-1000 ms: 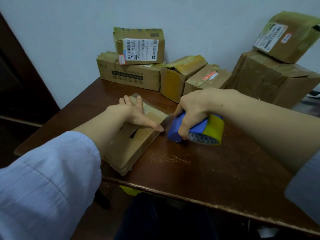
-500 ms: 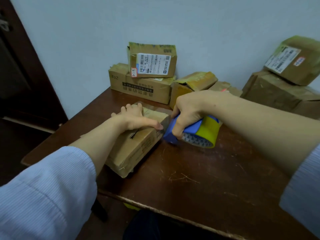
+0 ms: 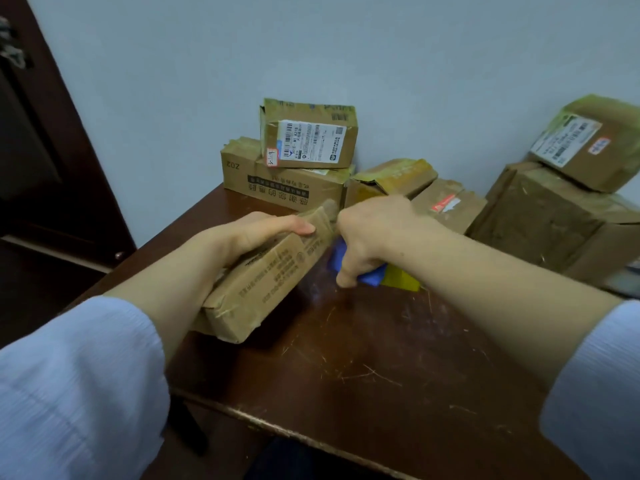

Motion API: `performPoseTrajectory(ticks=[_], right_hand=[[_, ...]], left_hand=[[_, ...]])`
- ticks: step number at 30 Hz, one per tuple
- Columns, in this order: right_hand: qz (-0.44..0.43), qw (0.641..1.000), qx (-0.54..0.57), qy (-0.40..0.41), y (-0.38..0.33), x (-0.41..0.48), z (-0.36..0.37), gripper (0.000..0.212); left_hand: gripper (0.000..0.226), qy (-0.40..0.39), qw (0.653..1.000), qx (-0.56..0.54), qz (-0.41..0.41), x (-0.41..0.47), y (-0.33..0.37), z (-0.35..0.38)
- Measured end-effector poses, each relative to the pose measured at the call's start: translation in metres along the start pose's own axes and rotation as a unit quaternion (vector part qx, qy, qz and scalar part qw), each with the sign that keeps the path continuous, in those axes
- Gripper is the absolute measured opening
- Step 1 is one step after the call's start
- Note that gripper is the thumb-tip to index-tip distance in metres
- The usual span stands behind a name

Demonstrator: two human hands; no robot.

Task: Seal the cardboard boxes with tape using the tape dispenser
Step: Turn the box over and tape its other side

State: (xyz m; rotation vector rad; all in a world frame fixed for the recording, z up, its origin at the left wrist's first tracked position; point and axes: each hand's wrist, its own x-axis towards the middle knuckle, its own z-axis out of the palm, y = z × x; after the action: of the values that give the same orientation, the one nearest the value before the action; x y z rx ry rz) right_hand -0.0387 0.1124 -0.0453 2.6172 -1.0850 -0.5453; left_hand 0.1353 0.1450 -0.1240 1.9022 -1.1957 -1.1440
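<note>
Dark, scratched wood makes up the table [image 3: 381, 358], pushed into a corner of pale wall [image 3: 346, 46], with a dark door [image 3: 52, 168] left of the box [image 3: 270, 278]. Behind the box, against the wall, stand more boxes [image 3: 304, 147], some stacked and labelled.

The box is flat and long and lies near the table's left edge, running away from the person. The left hand [image 3: 249, 237] lies on top of the box, thumb straight along its near top edge. Its fingers are hidden, so I cannot tell whether they hook the far side. At the box's far right end, the right hand [image 3: 374, 233] is wrapped tight round the blue dispenser [image 3: 372, 276], with a yellow roll [image 3: 401, 280] showing past it.

The box looks light and worn, its card creased and soft at the corners, so it would likely slide or dent under hard pressure. Holding it flat from above, near the middle, seems soundest. The polished wood probably offers little grip.
</note>
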Motion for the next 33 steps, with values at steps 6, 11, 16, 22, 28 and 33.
performPoseTrajectory(ticks=[6,11,16,22,28,33], right_hand=[[0.073,0.992,0.103,0.012,0.041,-0.042,0.026,0.101],[0.122,0.977,0.172,0.033,0.054,-0.093,0.105,0.105],[0.168,0.973,0.114,0.114,0.056,-0.112,0.173,0.088],[0.201,0.956,0.098,0.190,0.046,-0.113,0.183,0.089],[0.130,0.837,0.508,0.157,-0.007,-0.093,0.135,0.033],[0.260,0.612,0.744,0.068,-0.027,-0.037,0.132,0.034]], left_hand=[[0.092,-0.049,0.999,0.008,0.009,-0.010,0.002,0.004],[0.139,-0.045,0.996,0.067,-0.021,-0.014,0.007,0.019],[0.146,0.017,0.969,0.239,-0.058,-0.026,0.016,0.054],[0.134,0.066,0.934,0.342,-0.080,-0.048,0.009,0.099],[0.086,0.170,0.940,0.288,-0.063,-0.052,0.005,0.095],[0.038,0.250,0.939,0.235,0.022,-0.040,-0.002,0.088]])
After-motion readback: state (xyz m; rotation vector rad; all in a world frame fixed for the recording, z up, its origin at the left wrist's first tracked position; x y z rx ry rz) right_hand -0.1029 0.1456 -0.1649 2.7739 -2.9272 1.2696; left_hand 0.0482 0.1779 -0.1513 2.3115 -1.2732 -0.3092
